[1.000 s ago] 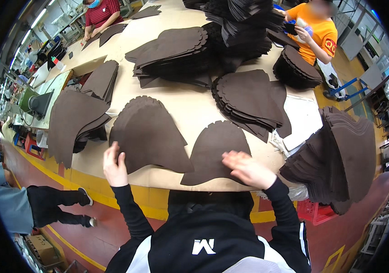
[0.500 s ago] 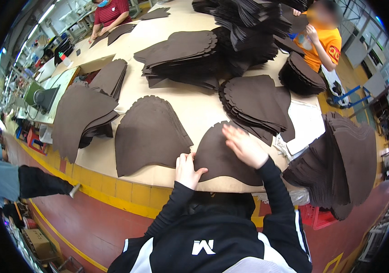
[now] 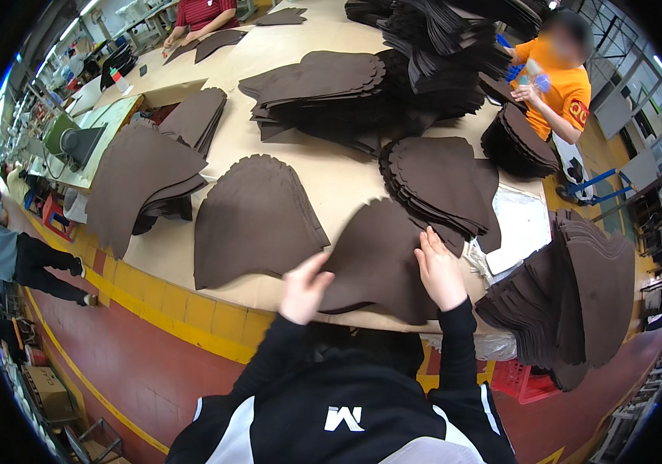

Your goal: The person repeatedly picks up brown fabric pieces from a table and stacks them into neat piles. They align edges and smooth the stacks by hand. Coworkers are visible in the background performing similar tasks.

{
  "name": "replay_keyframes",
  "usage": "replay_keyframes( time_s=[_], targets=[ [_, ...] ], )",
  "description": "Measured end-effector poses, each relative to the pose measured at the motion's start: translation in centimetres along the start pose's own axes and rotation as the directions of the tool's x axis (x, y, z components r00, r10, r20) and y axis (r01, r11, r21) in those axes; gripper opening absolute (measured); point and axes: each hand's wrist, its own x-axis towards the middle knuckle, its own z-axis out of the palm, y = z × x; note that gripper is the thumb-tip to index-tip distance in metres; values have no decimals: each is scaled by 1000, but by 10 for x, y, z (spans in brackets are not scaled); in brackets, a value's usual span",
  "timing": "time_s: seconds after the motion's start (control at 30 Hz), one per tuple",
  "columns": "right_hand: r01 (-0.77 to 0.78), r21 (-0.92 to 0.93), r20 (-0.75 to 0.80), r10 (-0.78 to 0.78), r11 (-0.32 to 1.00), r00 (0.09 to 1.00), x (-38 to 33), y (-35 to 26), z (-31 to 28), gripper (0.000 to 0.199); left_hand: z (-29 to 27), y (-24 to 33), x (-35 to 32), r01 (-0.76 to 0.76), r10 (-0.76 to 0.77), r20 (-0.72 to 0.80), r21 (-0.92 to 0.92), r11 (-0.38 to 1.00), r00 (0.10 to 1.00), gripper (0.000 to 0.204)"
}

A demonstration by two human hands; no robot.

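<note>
Single head-worn fisheye view, looking steeply down and forward from above the wearer's chest. Close on the left hand (image 3: 304, 290) and right hand (image 3: 441, 271) at about 6 o'clock, both on a brown cut piece (image 3: 381, 259). Table (image 3: 339, 182) stretching toward 12 o'clock, edges bending near the rim. No second view for overlap.

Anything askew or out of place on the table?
One stack of brown pieces overhangs the table's right edge, drooping toward the floor. Both hands, left hand and right hand, lie flat on one brown piece. Nothing looks spilled.
</note>
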Motion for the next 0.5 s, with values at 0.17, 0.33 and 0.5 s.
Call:
replay_keyframes(
  time_s=[0.17,0.33,0.5],
  targets=[
    [146,-45,90,-141,988,986,-55,-46,-22,39,-131,-16,7,136,-93,-412,76,988,906,52],
    [219,-165,85,-208,962,975,-41,-62,27,39,-130,-22,6,-55,301,-389,531,845,871,51],
    [100,-222,-25,-108,970,994,17,-48,59,38,-3,-16,7,-135,112,96,280,950,989,41]
  ],
)
